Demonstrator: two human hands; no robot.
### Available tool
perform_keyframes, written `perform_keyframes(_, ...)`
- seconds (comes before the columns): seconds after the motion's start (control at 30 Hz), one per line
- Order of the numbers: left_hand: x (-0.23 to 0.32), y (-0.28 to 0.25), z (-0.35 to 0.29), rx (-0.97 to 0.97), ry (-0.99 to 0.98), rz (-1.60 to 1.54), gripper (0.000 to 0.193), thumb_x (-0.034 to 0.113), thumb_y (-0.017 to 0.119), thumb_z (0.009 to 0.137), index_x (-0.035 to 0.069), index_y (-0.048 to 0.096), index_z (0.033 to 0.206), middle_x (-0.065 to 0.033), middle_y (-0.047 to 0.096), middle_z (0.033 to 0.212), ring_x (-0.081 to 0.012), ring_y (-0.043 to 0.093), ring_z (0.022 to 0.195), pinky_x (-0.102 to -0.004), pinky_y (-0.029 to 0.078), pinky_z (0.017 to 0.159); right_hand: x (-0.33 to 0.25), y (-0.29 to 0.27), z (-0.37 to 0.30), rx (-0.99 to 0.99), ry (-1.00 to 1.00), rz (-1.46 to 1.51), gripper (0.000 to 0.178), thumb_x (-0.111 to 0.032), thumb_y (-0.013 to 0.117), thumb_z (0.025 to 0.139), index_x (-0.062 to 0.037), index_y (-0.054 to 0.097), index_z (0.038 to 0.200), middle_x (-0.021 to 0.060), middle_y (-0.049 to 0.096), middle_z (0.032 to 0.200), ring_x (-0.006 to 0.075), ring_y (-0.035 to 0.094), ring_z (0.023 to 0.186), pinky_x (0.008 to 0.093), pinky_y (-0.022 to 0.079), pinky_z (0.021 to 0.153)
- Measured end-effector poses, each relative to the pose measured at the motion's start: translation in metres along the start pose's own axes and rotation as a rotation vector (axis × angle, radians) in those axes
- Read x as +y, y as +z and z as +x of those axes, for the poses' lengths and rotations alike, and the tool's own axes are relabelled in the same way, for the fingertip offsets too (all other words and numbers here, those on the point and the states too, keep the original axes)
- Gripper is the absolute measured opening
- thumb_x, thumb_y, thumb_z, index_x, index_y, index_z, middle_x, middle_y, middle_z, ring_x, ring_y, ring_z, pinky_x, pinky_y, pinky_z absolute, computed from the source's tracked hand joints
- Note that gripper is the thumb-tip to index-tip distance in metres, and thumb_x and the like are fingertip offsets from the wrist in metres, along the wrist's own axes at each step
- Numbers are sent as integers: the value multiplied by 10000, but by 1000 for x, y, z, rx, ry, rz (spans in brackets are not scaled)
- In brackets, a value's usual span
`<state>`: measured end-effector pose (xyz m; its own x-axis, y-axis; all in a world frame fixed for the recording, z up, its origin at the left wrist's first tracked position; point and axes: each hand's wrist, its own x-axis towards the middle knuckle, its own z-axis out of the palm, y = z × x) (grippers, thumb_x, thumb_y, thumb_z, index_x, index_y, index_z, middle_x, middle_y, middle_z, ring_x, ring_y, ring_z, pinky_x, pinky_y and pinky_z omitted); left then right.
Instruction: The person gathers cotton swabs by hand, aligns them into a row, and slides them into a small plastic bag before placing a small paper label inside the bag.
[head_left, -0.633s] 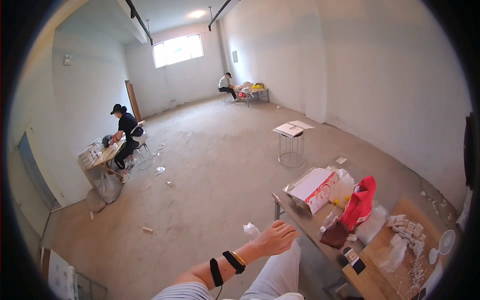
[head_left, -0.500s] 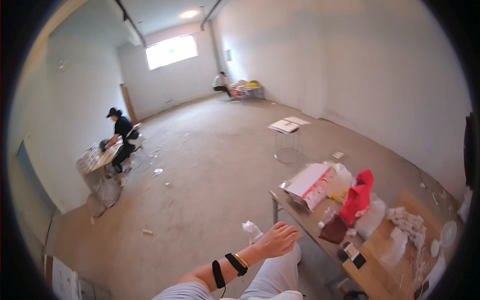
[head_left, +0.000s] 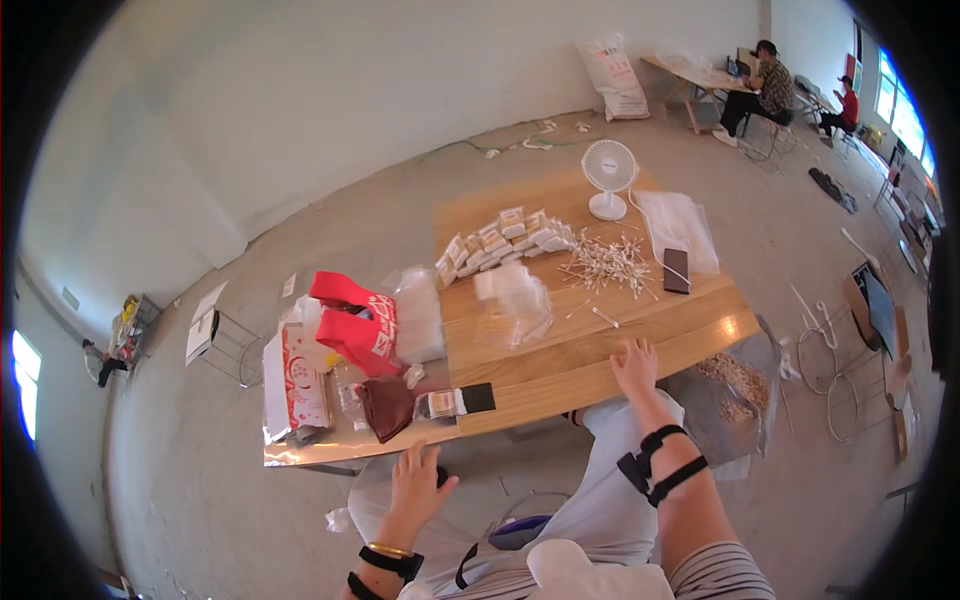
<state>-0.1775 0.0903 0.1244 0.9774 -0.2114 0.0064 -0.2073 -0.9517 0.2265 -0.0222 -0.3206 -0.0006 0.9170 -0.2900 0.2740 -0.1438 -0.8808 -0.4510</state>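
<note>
My left hand (head_left: 415,485) is open above my left thigh, just below the table's front edge, fingers spread and holding nothing. A small black object (head_left: 441,477) shows beside its thumb; I cannot tell whether they touch. My right hand (head_left: 636,368) lies with loosely spread fingers at the front edge of the wooden table (head_left: 560,370), empty. Ahead of it is a single cotton swab (head_left: 605,318), with a loose heap of cotton swabs (head_left: 612,262) farther back. Clear plastic bags (head_left: 515,305) lie left of the heap, and small filled packs (head_left: 500,240) are stacked behind them.
A white fan (head_left: 609,168) and a dark phone (head_left: 677,271) stand and lie at the right. Leftward are a red bag (head_left: 355,325), brown pouch (head_left: 388,408) and white-red box (head_left: 300,385). A large bag of sticks (head_left: 735,385) sits beside my right leg. People work farther off.
The view has swung right, bringing the table to the middle. My right hand has come into sight at its edge. My left hand's fingers, bent before, are now spread.
</note>
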Motion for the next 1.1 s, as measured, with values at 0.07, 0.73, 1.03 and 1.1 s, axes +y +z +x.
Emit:
perform_keyframes(0.07,3,19,8,-110,29,25,617,340,730,846,44,521,1346,-178,453,1408,-393,461,1263,-487,400,1032,-2,2,22,39,4,16,333,-205,749,783,-86,654,1079,127,611,1140,340,552,1109,475,457,930)
perform_keyframes(0.73,105,101,177,-248,276,-346,602,281,643,915,-9,436,1400,-231,461,1395,-420,426,1316,-484,352,1105,-23,58,123,30,-351,320,64,-77,699,782,-107,670,831,93,586,960,322,548,985,449,455,856)
perform_keyframes(1.03,121,163,253,-34,407,-19,857,527,464,978,-78,209,1528,-250,206,1606,-397,164,1504,-502,120,1233,-43,51,97,-447,-120,414,170,-160,696,821,-113,707,984,123,628,973,346,546,1071,455,459,909)
perform_keyframes(1.1,124,168,254,-44,417,-5,858,530,457,979,-85,212,1525,-249,210,1606,-389,169,1505,-499,128,1232,-29,52,122,-282,-140,274,255,-190,703,831,-125,684,1077,134,621,1006,352,545,1077,451,460,911)
